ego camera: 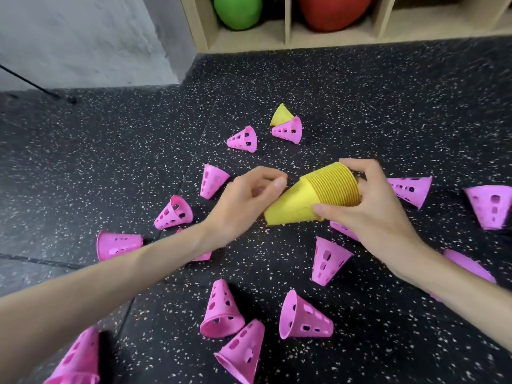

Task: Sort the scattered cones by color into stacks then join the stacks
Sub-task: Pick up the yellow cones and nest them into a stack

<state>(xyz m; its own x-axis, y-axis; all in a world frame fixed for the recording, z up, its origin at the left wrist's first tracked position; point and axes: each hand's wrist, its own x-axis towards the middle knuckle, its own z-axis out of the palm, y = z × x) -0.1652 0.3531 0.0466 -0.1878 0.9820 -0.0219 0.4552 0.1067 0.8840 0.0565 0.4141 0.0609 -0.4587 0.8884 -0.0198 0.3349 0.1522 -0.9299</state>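
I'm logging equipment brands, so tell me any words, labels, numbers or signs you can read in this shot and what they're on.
None can be read: no print shows on the yellow cone stack, the pink cones, the speckled floor, the wooden shelf or its green and red balls.

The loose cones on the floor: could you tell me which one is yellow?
The single yellow cone at the far end, leaning against a pink cone; every other loose cone is pink.
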